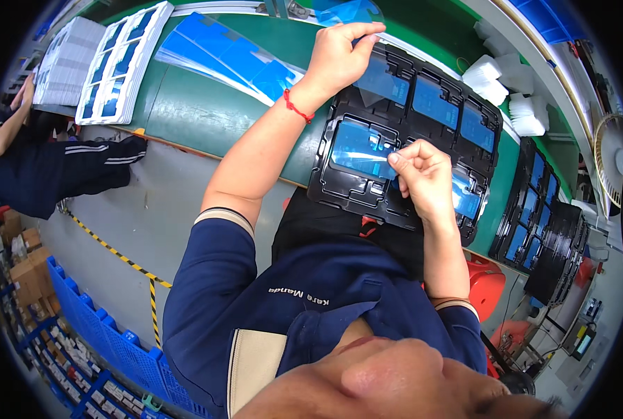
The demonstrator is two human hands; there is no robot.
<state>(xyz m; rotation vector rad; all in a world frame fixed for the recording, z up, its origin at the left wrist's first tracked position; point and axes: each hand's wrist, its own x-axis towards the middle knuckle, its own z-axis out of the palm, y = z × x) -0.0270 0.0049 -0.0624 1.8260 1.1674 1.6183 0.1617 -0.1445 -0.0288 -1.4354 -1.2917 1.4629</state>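
While the left hand [339, 56] pinches a clear film at the black moulded plastic tray [367, 188], the right hand's [423, 178] closed grip should peel the blue film tab [364, 150] slowly.

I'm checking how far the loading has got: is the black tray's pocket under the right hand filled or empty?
Filled. A blue-filmed panel lies flat in that pocket of the black tray, and the right hand pinches the film at the panel's edge.

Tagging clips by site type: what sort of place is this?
Most likely a factory assembly line. A green workbench carries a black moulded tray of blue film-covered parts, with more such trays stacked at the right. Blue plastic crates sit on a grey floor marked with hazard tape.
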